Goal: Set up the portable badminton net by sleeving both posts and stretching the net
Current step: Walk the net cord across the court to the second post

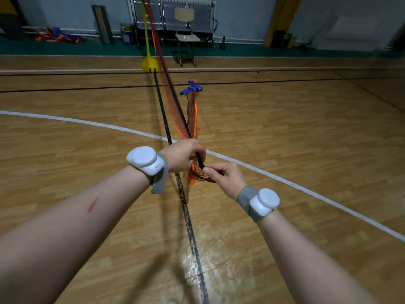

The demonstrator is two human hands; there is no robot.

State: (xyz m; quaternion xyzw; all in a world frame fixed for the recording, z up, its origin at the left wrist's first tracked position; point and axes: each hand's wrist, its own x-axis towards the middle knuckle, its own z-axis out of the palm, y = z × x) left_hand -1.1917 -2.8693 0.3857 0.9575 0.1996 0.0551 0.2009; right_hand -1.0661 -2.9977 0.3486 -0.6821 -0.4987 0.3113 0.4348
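Near: 2 hands meeting over the wooden floor (285,132). Left hand (183,153) closed around a thin black post (199,160); right hand (226,175) pinching the bunched orange net (194,172) at the sleeve mouth. Middle: net sagging, twisted, rising from the hands toward the far side; blue strap (194,86) dangling beside it. Far: yellow post (145,27) upright on yellow base (149,64). Likely risks: mesh snagging on the post tip, from bunching; far base tipping, from hard pulling.
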